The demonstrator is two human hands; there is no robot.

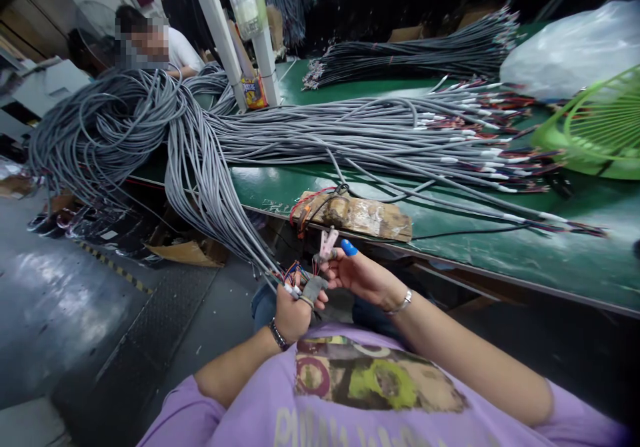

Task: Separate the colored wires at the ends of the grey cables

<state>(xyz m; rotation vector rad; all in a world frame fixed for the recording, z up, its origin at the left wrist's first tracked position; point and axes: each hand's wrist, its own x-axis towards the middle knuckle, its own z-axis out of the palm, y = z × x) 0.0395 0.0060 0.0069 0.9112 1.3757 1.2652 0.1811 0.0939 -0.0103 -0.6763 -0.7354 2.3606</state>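
My left hand (pixel 294 312) is closed around the end of a bundle of grey cables (pixel 220 197), below the table's front edge. Thin coloured wires (pixel 294 273) fan out above its fingers, and a grey wrap (pixel 315 289) covers its thumb. Beside it, my right hand (pixel 357 275) has its fingertips drawn together on fine reddish wires (pixel 315 267); the exact grip is partly hidden. One of its fingers wears a blue cover (pixel 349 247). A pale pink clip-like piece (pixel 328 241) stands at those fingertips, in front of a worn wooden block (pixel 373 217).
Many grey cables (pixel 300 130) with stripped ends lie along the green table (pixel 590 260). Behind them are dark cables (pixel 410 57), a plastic bag (pixel 580 50) and a green fan-like grille (pixel 595 127). A white post (pixel 215 27) rises near a seated person (pixel 185 50).
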